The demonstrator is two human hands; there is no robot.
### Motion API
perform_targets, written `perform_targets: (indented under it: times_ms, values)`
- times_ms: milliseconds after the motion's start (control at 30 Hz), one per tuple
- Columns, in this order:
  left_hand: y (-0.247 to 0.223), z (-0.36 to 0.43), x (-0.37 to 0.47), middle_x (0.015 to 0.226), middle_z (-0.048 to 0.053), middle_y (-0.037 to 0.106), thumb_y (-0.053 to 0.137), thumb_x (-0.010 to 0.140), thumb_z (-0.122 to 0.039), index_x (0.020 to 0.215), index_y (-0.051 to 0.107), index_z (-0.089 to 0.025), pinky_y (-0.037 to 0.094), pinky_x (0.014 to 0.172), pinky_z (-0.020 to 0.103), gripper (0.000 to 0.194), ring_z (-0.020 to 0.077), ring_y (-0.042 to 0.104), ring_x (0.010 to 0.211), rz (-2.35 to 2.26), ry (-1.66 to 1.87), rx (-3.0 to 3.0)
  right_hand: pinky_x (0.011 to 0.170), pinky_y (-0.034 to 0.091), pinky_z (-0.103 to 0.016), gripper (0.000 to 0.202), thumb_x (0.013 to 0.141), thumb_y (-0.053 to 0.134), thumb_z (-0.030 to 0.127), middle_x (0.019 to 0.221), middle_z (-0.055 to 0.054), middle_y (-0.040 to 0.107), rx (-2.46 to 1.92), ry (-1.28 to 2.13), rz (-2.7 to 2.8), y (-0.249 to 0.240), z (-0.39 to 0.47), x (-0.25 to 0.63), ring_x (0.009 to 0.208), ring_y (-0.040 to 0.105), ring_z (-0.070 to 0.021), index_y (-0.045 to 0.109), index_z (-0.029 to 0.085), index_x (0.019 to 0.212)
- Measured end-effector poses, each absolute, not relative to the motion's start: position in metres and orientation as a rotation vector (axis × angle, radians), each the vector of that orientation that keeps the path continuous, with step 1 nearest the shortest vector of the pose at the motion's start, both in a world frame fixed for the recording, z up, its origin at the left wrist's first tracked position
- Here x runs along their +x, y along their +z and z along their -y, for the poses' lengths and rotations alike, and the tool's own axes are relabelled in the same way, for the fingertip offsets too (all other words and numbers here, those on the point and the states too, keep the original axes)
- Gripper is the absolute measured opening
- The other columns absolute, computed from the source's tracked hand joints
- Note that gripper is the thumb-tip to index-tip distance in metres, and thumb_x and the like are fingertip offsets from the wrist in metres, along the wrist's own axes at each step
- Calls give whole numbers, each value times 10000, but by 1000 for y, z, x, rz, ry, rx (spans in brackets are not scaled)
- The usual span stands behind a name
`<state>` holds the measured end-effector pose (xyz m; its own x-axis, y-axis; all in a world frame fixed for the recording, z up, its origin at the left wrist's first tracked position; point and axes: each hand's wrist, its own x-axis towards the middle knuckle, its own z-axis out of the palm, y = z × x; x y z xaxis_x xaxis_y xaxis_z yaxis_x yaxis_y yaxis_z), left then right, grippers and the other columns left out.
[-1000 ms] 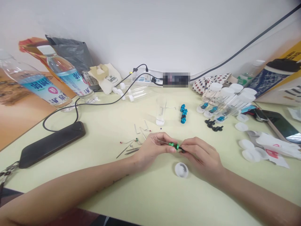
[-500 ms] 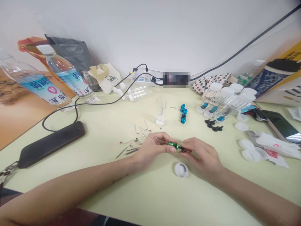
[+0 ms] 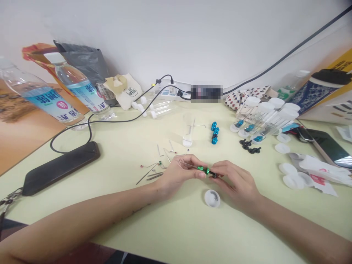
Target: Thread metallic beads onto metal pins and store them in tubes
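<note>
My left hand (image 3: pixel 183 170) is closed on a small green metal part (image 3: pixel 202 169) with a thin metal rod running out of it toward my palm. At its other end, my right hand (image 3: pixel 238 179) pinches a small black piece (image 3: pixel 213 175) against the green part; the fingers partly hide it. Below the hands stands a white cap (image 3: pixel 209 204) with tiny metal bits inside. Thin metal rods and bent picks (image 3: pixel 150 172), some with coloured collars, lie beside my left hand.
Blue metal parts (image 3: pixel 215 132) and black thumbscrews (image 3: pixel 249 146) lie beyond my hands. Capped clear tubes (image 3: pixel 264 117) stand at right near white caps (image 3: pixel 291 176) and a phone (image 3: pixel 327 145). At left are a black power bank (image 3: pixel 60 168), its cable and water bottles (image 3: pixel 79 91).
Almost nothing differs. My right fingers have shifted slightly around the black piece; both hands stay in place.
</note>
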<state>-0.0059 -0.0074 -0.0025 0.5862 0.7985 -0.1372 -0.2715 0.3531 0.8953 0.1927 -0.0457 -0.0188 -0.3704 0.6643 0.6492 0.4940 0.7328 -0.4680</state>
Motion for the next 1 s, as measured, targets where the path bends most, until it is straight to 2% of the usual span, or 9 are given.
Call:
perform_targets:
  times_ms: [200,333,433,667,1000]
  values:
    - [-4,7,-6,781,17,717,782,680,-132,797,698,-140,483,744,255,145,120,641,746,-638,735,978,581,490,-248,129,879,610,205,796,-34,679,-917,283,2020,-21,47,193,674,629,-140,537,209,985]
    - [-4,8,-7,782,12,717,785,674,-125,792,697,-142,484,745,248,147,115,639,746,-643,724,975,559,480,-251,81,915,560,282,742,-35,668,-946,262,2075,-19,46,196,639,624,-144,540,204,927]
    - [-4,8,-7,784,6,718,782,677,-114,791,699,-143,484,748,238,144,108,638,752,-639,733,972,544,470,-251,75,925,539,271,733,-39,661,-965,252,2094,-17,47,196,622,612,-142,542,196,926]
    - [-3,8,-6,777,4,713,787,665,-105,790,705,-139,490,749,236,153,104,638,749,-634,743,970,609,489,-263,144,854,604,90,841,-67,644,-841,160,2060,-20,46,192,736,602,-150,564,181,957]
    - [-1,8,-6,788,17,718,789,661,-137,772,694,-149,484,755,262,146,121,639,747,-668,713,969,576,475,-240,40,908,560,219,743,-22,652,-909,203,2094,-17,48,194,620,585,-127,560,195,941]
